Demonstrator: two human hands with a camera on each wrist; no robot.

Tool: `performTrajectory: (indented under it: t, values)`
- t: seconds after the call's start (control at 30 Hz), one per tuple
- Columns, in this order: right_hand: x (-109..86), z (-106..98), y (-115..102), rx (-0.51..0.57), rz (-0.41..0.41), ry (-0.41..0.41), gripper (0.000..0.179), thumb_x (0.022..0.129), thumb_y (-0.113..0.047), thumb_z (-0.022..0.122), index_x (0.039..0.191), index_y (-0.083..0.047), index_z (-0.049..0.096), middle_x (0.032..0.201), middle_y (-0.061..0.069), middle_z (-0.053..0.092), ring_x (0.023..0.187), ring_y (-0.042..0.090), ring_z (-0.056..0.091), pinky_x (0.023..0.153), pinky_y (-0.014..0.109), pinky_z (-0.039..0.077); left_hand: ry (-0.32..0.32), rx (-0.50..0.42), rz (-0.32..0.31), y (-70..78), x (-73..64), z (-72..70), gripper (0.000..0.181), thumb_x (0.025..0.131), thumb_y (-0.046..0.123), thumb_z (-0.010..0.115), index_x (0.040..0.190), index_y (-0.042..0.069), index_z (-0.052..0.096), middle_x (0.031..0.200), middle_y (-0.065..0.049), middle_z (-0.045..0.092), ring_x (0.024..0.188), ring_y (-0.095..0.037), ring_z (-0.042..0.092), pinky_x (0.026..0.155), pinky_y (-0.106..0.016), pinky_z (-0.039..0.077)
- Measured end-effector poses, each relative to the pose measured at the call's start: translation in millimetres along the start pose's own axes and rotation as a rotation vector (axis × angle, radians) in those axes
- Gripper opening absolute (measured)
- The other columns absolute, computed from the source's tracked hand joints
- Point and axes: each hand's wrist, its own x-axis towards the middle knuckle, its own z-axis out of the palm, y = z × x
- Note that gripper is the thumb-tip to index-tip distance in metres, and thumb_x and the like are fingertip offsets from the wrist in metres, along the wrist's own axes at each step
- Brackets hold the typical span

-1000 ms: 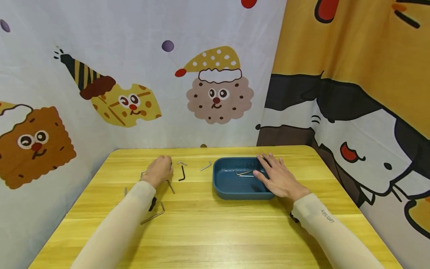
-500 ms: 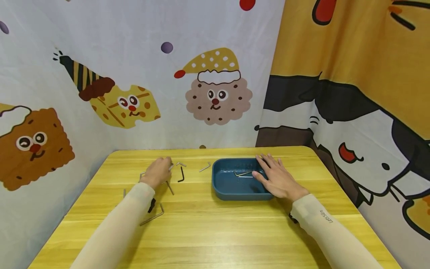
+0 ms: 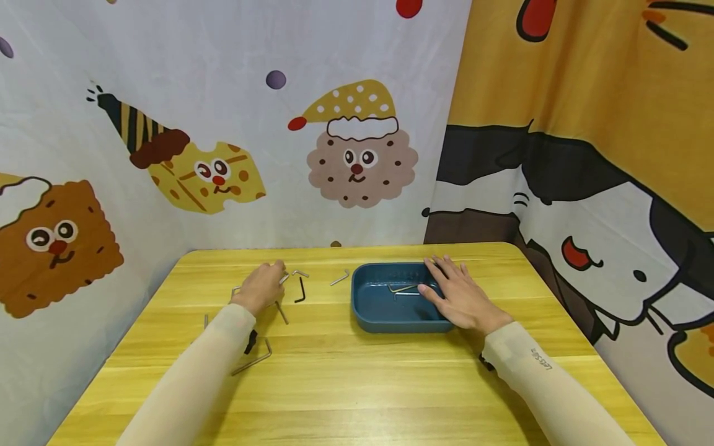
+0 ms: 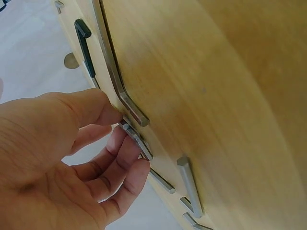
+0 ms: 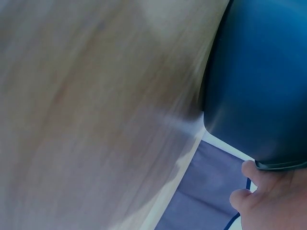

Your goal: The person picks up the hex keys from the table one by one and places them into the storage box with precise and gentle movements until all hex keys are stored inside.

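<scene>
One hex key [image 4: 136,137] sat pinched in left hand [image 3: 259,288]; right hand [image 3: 470,301] lay spread over right end of blue tray [image 3: 401,326].

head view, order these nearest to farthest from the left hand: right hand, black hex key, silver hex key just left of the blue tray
From the left hand:
1. Black hex key, just to its right.
2. Silver hex key, farther right, just left of the blue tray.
3. Right hand, at the tray's right end.
</scene>
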Motion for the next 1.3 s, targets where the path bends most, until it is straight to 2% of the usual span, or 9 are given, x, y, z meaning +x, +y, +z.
performTrajectory:
  t: [0.4, 0.77, 1.07, 1.3]
  values:
    - [0.5, 0, 0, -0.004, -0.003, 0.001, 0.086, 0.122, -0.069, 0.039, 0.187, -0.015, 0.027, 0.194, 0.021, 0.024, 0.182, 0.051, 0.014, 0.145, 0.078, 0.006, -0.003, -0.006, 0.008, -1.3, 1.4, 1.1, 0.037, 0.11, -0.003, 0.068, 0.146, -0.008, 0.065, 0.129, -0.031, 0.075, 0.115, -0.044, 0.077, 0.094, -0.055, 0.07]
    - [0.3, -1, -1, -0.002, -0.002, -0.004, 0.087, 0.122, -0.069, 0.04, 0.187, -0.014, 0.027, 0.194, 0.022, 0.025, 0.182, 0.051, 0.014, 0.145, 0.077, 0.005, 0.043, -0.047, 0.029, -1.9, -0.8, 3.1, 0.039, 0.109, -0.006, 0.069, 0.148, -0.008, 0.066, 0.133, -0.033, 0.072, 0.114, -0.043, 0.077, 0.094, -0.054, 0.07]
    - [-0.8, -2, -2, 0.0, 0.001, -0.003, 0.086, 0.122, -0.069, 0.041, 0.187, -0.014, 0.026, 0.194, 0.021, 0.023, 0.182, 0.051, 0.014, 0.145, 0.077, 0.005, 0.076, -0.027, 0.09, 4.6, -3.8, -1.6, 0.05, 0.11, -0.002, 0.074, 0.159, -0.004, 0.061, 0.134, -0.035, 0.071, 0.11, -0.042, 0.077, 0.092, -0.053, 0.07]
    - [-0.3, -2, -2, -0.002, -0.001, -0.002, 0.087, 0.121, -0.07, 0.041, 0.187, -0.013, 0.026, 0.194, 0.022, 0.024, 0.182, 0.051, 0.014, 0.145, 0.077, 0.006, 0.089, -0.048, 0.118, 14.0, -5.4, -3.9, 0.05, 0.11, -0.005, 0.07, 0.16, 0.001, 0.063, 0.135, -0.035, 0.069, 0.106, -0.039, 0.076, 0.087, -0.05, 0.067]
